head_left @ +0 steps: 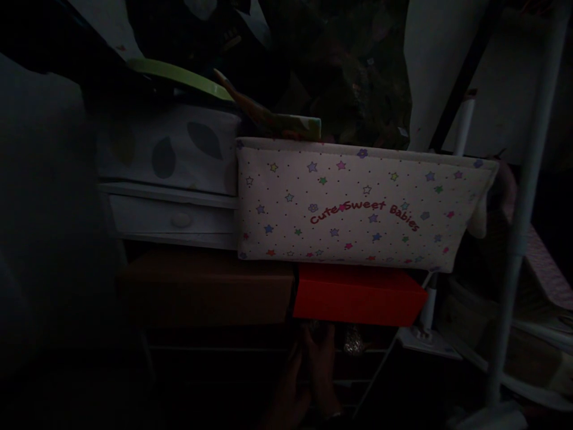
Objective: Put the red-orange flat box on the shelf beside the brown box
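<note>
Item: red box (pixel 360 295), sitting at the upper right of the wire rack (pixel 201 348), beside the brown box (pixel 206 289) at the upper left.
Hands: left (pixel 290 388) and right (pixel 320 358), both lying below the red box's lower front edge, near its left corner. The right fingers are bending; whether they are pinching or touching anything, cannot tell in this gloom. A glittery object (pixel 353 341) is lying just to their right, near the rack's right edge.
Risks, as judged: a knock from beneath could be tilting the red box, thus tipping the fabric bin (pixel 353 233) above, whose right end is overhanging the box. Poor light could be causing a missed grip.
Writing: the bin is bearing "Cute Sweet Babies" in curved red letters. Small marks on the black bag (pixel 250 54) behind are staying unreadable.
</note>
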Demonstrator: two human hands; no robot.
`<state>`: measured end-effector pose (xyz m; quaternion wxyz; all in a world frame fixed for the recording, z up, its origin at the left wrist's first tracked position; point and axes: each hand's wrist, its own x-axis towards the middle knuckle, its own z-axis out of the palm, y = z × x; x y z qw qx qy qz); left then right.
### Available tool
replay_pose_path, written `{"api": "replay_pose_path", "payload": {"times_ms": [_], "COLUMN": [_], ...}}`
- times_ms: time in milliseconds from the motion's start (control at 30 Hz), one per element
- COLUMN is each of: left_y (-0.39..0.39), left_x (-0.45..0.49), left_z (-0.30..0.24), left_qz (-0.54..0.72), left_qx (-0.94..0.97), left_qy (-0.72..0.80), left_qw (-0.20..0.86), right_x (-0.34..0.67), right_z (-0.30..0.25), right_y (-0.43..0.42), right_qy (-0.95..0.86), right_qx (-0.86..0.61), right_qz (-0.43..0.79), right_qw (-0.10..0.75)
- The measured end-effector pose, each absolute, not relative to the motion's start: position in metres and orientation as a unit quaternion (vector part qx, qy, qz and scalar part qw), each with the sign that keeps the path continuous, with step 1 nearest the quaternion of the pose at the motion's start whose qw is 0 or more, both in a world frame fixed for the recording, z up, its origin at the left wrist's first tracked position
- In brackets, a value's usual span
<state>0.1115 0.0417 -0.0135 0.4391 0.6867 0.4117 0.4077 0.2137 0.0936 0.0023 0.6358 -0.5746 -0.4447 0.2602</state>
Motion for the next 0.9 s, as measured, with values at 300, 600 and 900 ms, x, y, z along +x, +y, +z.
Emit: {"api": "replay_pose_path", "payload": {"times_ms": [300, 600, 900], "left_y": [0.043, 0.05, 0.054], "left_x": [0.111, 0.113, 0.115], "left_z": [-0.013, -0.025, -0.025], "left_qz": [0.435, 0.419, 0.45], "left_qx": [0.656, 0.661, 0.664], "left_qy": [0.41, 0.442, 0.422], "left_qw": [0.461, 0.438, 0.422], "right_x": [0.205, 0.206, 0.206], "right_z": [0.012, -0.003, -0.001], "right_y": [0.093, 0.095, 0.092], "right_qy": [-0.478, -0.514, -0.507], "right_qx": [-0.562, -0.538, -0.529], "right_qz": [0.253, 0.28, 0.289], "right_qw": [0.626, 0.607, 0.617]}}
